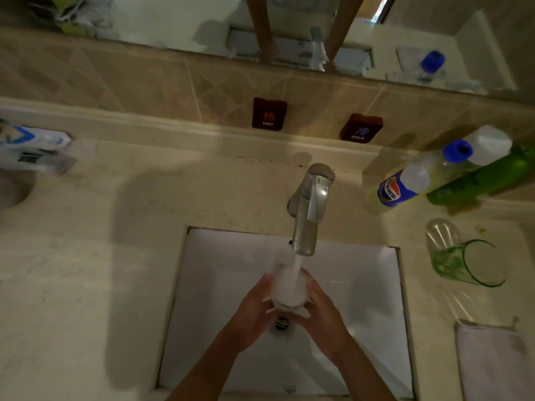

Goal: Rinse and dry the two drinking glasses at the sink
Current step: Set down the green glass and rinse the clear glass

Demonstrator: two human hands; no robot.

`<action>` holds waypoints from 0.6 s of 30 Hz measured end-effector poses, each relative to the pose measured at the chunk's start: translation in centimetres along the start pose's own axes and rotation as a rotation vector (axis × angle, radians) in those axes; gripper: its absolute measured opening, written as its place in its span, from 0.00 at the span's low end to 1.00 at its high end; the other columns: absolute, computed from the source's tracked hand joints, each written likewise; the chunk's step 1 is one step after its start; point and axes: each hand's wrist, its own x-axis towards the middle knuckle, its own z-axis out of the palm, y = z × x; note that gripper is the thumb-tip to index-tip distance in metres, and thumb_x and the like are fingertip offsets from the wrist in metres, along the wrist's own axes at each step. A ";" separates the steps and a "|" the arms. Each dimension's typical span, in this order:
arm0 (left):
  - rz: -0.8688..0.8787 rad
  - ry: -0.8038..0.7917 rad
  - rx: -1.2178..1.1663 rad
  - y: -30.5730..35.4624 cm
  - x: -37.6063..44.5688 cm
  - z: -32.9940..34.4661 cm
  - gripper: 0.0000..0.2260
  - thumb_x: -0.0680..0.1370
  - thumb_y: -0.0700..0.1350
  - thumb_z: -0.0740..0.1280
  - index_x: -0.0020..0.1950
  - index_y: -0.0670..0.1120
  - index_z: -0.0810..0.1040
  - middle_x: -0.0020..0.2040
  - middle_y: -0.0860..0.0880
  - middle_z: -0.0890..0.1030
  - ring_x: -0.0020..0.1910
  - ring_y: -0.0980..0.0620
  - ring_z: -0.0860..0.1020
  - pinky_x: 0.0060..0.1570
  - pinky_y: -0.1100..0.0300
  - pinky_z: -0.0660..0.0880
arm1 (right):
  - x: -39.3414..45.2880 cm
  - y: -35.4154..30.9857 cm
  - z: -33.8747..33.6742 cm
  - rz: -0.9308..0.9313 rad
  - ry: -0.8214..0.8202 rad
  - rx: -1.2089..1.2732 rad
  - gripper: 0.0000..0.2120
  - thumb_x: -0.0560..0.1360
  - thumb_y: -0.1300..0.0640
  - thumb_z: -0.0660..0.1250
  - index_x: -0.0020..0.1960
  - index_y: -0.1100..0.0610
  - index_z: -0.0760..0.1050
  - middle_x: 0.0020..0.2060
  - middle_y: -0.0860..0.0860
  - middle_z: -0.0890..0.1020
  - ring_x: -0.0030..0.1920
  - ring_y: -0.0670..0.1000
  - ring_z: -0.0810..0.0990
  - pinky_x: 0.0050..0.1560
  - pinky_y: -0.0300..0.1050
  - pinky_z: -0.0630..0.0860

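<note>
Both forearms reaching up from the bottom edge, converging over the white rectangular sink basin [220, 299]. Left hand [254, 309] curled round the left side of a clear drinking glass [288, 290], right hand [320, 309] wrapped round its right side, fingers meeting beneath. Glass held directly under the brushed-metal faucet spout [307, 215], a white stream of water [296, 266] pouring into it; outline blurred by the flow. Dark round drain [281, 324] just below the hands. On the beige speckled stone counter [86, 270], right of the basin: a second glass, green-tinted and smooth-walled [463, 256], lying tilted on its side, mouth toward the viewer. Behind it, a clear plastic bottle with blue cap [417, 178] touching a green bottle [474, 180]. White cloth [492, 360] at lower right.
</note>
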 end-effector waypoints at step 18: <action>0.027 0.176 -0.090 -2.5 0.6 0.3 0.18 0.86 0.53 0.58 0.68 0.47 0.80 0.59 0.46 0.87 0.59 0.46 0.85 0.62 0.47 0.80 | 0.5 2.5 1.0 -0.013 0.226 0.047 0.14 0.82 0.49 0.59 0.62 0.44 0.79 0.58 0.46 0.83 0.59 0.51 0.82 0.58 0.52 0.80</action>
